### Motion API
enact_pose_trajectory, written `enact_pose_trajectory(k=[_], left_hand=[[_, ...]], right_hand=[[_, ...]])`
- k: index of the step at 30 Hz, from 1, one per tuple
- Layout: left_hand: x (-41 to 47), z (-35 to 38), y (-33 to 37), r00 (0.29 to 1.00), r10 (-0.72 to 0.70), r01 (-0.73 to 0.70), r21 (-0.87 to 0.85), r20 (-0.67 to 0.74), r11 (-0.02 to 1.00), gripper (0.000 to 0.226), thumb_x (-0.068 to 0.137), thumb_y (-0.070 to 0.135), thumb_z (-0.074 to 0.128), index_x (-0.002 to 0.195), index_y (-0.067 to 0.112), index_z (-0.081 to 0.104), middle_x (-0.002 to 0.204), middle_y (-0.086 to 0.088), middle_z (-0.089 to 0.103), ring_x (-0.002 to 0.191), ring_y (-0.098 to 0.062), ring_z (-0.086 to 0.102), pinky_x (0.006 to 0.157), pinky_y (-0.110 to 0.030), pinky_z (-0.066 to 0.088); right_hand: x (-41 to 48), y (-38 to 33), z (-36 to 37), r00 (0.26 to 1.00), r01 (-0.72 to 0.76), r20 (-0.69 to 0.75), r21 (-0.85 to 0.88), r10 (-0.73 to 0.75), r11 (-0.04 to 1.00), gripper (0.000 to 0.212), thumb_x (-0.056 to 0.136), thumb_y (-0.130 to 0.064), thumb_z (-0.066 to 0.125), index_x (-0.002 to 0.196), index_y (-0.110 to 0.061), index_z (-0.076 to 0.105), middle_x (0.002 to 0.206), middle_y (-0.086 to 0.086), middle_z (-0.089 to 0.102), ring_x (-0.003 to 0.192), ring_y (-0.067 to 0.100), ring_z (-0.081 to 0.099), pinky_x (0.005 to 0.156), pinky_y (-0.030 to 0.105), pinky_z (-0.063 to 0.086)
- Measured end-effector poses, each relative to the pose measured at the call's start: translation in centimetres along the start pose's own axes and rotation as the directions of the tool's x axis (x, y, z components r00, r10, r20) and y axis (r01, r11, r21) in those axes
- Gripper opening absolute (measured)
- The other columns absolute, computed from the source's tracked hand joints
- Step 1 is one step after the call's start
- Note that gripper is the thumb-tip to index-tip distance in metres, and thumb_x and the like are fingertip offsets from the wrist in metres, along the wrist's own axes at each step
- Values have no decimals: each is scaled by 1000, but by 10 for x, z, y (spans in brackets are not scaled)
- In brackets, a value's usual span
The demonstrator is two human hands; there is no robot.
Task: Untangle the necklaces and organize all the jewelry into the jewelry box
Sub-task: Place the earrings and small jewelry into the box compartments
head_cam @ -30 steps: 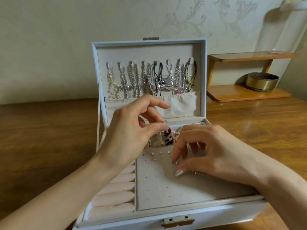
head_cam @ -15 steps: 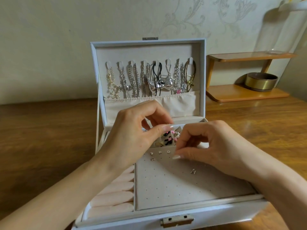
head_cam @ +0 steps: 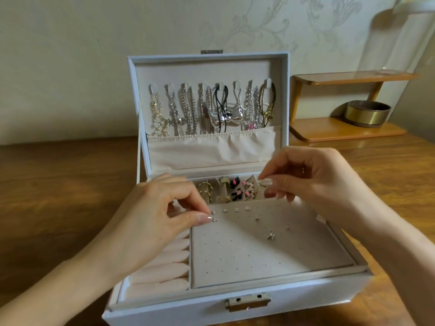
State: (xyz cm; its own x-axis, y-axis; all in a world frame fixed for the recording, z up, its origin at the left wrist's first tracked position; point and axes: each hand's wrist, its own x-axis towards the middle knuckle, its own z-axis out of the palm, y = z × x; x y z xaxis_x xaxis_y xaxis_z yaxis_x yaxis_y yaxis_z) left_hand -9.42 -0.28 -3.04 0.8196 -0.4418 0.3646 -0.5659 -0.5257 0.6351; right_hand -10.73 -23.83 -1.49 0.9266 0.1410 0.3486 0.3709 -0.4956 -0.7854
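Observation:
A white jewelry box stands open on the wooden table. Several necklaces hang from hooks inside its lid. Small stud earrings sit in a row on the beige perforated earring panel, and a loose stud lies on it. My left hand pinches a tiny stud at the panel's top left corner. My right hand hovers over the rear compartments of rings and beads, its thumb and finger pinched together; what they hold is too small to see.
Pink ring rolls fill the box's left side. A brass clasp sits on the front wall. To the right rear stands a small wooden shelf with a gold round tin. A wall runs behind the table.
My left hand came down from the rear compartments to the panel's top left corner. My right hand lifted off the panel and moved back and right, uncovering the loose studs.

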Motion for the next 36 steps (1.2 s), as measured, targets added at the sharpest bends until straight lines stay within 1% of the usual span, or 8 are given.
enact_pose_trajectory(k=[4, 6, 8, 13, 20, 30, 34, 36], left_hand=[[-1, 0, -5, 992, 125, -119, 157, -31, 981, 18, 70, 50, 65, 67, 33, 67, 78, 15, 60, 81, -11, 57, 70, -23, 46], [-1, 1, -7, 988, 147, -138, 165, -44, 977, 17, 71, 50, 68, 68, 34, 66, 76, 15, 59, 80, -11, 57, 70, -19, 44], [1, 1, -8, 988, 146, -140, 139, -40, 980, 20, 70, 51, 72, 69, 33, 67, 76, 14, 60, 79, -13, 57, 69, -19, 44], [1, 0, -7, 996, 89, -89, 5, -27, 996, 23, 64, 51, 62, 74, 32, 70, 77, 10, 62, 82, -17, 58, 70, -26, 48], [1, 1, -9, 994, 106, -106, 3, -16, 994, 20, 68, 50, 66, 74, 32, 69, 76, 12, 62, 80, -17, 58, 69, -26, 48], [0, -3, -8, 969, 247, -238, 262, 0, 935, 16, 76, 44, 58, 69, 30, 63, 74, 19, 54, 77, -8, 56, 62, -31, 49], [1, -1, -9, 989, 138, -132, 118, -43, 984, 16, 71, 43, 76, 68, 29, 69, 75, 13, 60, 77, -12, 58, 66, -28, 48], [1, 0, -10, 997, 65, -64, 9, -52, 998, 15, 66, 42, 71, 72, 29, 71, 75, 11, 62, 77, -13, 58, 66, -23, 47]], right_hand=[[-1, -5, -6, 978, -43, 202, -81, 59, 996, 11, 73, -10, 77, 75, -21, 75, 73, -5, 72, 65, 2, 63, 62, 14, 49], [-3, -5, -6, 951, -27, 302, -132, 66, 991, 10, 71, -19, 79, 77, -25, 76, 79, -7, 71, 73, 3, 64, 69, 17, 51], [-4, -5, -4, 940, -11, 337, -149, 61, 989, 13, 67, -24, 81, 78, -29, 75, 78, -7, 68, 69, 4, 60, 64, 16, 48], [-2, -4, 4, 961, 51, 275, -217, 11, 975, 15, 64, -25, 83, 66, -33, 71, 70, -13, 66, 60, -1, 52, 57, 10, 39], [-2, -6, 7, 962, 73, 275, -235, -6, 969, 15, 65, -24, 83, 65, -32, 70, 72, -23, 63, 66, -5, 54, 60, 8, 38], [-3, -7, 7, 968, 74, 251, -267, -5, 961, 14, 63, -28, 83, 64, -31, 69, 75, -18, 64, 62, -3, 52, 57, 10, 38], [-5, -8, 7, 963, 74, 270, -257, -2, 964, 11, 67, -28, 81, 67, -30, 70, 75, -18, 64, 62, -4, 53, 57, 9, 39], [-5, -8, 7, 963, 82, 271, -253, -11, 964, 11, 68, -29, 80, 67, -30, 70, 73, -20, 63, 62, -4, 54, 57, 9, 39]])
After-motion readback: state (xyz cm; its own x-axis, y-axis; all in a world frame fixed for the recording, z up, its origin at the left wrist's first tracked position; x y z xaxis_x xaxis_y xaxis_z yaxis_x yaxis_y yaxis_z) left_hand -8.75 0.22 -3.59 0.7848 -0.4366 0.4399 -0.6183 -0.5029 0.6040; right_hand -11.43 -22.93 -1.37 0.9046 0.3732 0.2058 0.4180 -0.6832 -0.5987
